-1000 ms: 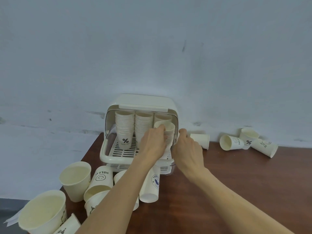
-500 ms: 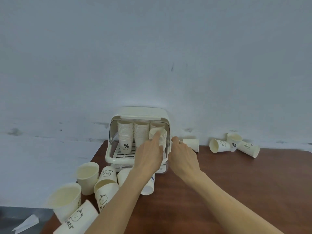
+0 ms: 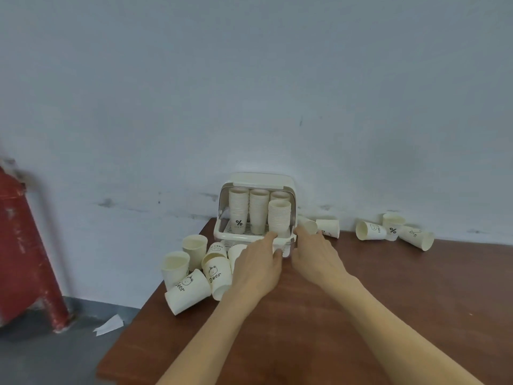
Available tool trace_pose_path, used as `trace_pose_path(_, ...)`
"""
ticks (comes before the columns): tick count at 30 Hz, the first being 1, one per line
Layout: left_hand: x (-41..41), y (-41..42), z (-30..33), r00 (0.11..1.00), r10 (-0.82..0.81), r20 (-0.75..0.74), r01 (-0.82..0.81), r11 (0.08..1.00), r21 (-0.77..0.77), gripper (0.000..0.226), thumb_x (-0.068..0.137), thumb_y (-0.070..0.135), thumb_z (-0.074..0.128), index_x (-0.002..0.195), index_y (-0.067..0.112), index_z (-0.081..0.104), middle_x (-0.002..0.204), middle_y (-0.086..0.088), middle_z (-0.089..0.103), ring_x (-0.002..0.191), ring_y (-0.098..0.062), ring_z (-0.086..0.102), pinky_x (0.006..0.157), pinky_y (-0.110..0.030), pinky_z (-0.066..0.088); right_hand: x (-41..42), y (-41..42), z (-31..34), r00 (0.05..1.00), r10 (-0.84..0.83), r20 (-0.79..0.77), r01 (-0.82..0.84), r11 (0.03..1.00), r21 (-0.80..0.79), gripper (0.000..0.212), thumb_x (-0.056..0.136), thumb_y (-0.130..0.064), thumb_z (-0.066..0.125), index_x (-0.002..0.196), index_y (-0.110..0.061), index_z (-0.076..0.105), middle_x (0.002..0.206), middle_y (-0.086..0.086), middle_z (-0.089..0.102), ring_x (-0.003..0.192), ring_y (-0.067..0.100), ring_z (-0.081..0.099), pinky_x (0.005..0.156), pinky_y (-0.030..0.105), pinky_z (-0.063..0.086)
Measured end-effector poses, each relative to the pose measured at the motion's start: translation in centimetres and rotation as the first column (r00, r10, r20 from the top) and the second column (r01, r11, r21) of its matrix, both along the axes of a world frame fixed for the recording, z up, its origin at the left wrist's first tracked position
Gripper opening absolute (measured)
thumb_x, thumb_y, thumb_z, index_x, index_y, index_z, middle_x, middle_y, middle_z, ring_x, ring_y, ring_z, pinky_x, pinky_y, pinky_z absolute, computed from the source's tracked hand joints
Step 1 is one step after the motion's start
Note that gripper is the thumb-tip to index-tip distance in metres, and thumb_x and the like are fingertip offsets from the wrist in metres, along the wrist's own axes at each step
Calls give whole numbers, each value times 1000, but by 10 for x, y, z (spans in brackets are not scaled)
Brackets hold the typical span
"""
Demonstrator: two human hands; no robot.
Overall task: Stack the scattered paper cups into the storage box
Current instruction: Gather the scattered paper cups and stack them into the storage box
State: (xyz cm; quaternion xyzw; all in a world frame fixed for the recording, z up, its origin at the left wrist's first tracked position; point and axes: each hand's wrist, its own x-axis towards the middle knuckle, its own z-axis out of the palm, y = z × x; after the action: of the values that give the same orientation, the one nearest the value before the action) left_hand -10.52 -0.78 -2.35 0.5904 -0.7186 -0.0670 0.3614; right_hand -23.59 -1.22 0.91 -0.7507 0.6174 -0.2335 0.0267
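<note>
Cream box (image 3: 259,181) at the back of a brown table (image 3: 361,315), against the grey wall (image 3: 249,79), front open. Inside, four stacks of cups: three along the back, with a "%" mark on the left stack (image 3: 238,211), and a fourth stack (image 3: 279,218) in front at the right, upright on the slatted tray.

Left hand (image 3: 256,266) just in front of the box, fingers relaxed and loosely together, tips at the box's front rim, holding nothing. Right hand (image 3: 316,255) beside the box's right front corner, fingers slightly curled, nothing visibly gripped; cannot tell whether touching the box.

Left of the box, a cluster of about seven loose cups: two upright at the table's edge (image 3: 175,266), two lying with "Bear" printed on them (image 3: 188,291), the others partly hidden behind the left hand. Right of the box, two cups (image 3: 327,228) on their sides just past the right fingertips. Further right along the wall, three more (image 3: 370,231), well apart from the box: two lying, one upright between them with a "%" mark.

On the floor at left, a red metal frame (image 3: 25,259) and one scrap of white paper (image 3: 108,325).
</note>
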Motion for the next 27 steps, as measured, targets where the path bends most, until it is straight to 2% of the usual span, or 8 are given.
trace_pose_path(4, 2, 35, -8, 999, 37, -4, -37, 999, 34, 37, 97, 31, 41, 133, 27, 45, 104, -7, 66, 101, -30, 59, 82, -42, 48, -1, 30, -7, 1000, 15, -23, -13, 998, 67, 33, 88, -14, 42, 122, -15, 44, 107, 15, 57, 98, 38, 54, 71, 39, 41)
trace_pose_path(10, 9, 80, -18, 998, 65, 1, -65, 997, 43, 32, 96, 29, 41, 126, 27, 50, 89, -3, 66, 88, -27, 60, 75, -42, 49, -2, 65, -18, 999, 40, -29, -36, 991, 127, 37, 90, -15, 42, 127, -16, 42, 110, 16, 55, 101, 38, 53, 77, 41, 45)
trace_pose_path(17, 28, 116, -6, 994, 102, 38, -102, 995, 17, 30, 96, 28, 41, 125, 25, 50, 87, -2, 67, 88, -28, 60, 73, -42, 49, 17, 87, -10, 996, 93, -9, -92, 991, 95, 39, 89, -13, 42, 129, -15, 44, 113, 16, 55, 104, 39, 53, 78, 40, 43)
trace_pose_path(21, 42, 124, 4, 990, 132, 58, -134, 990, 34, 37, 96, 28, 42, 133, 28, 45, 98, -5, 67, 98, -29, 59, 78, -42, 49, 34, 97, -2, 993, 120, 8, -120, 990, 80, 39, 90, -13, 42, 129, -15, 43, 117, 14, 54, 106, 35, 51, 77, 38, 41)
trace_pose_path(27, 58, 122, 9, 989, 145, 22, -146, 987, 70, 42, 94, 28, 43, 135, 28, 46, 111, -5, 64, 101, -28, 59, 76, -39, 48, 46, 99, -3, 992, 122, 35, -125, 989, 75, 44, 90, -13, 42, 133, -16, 41, 122, 14, 53, 109, 36, 51, 80, 39, 41)
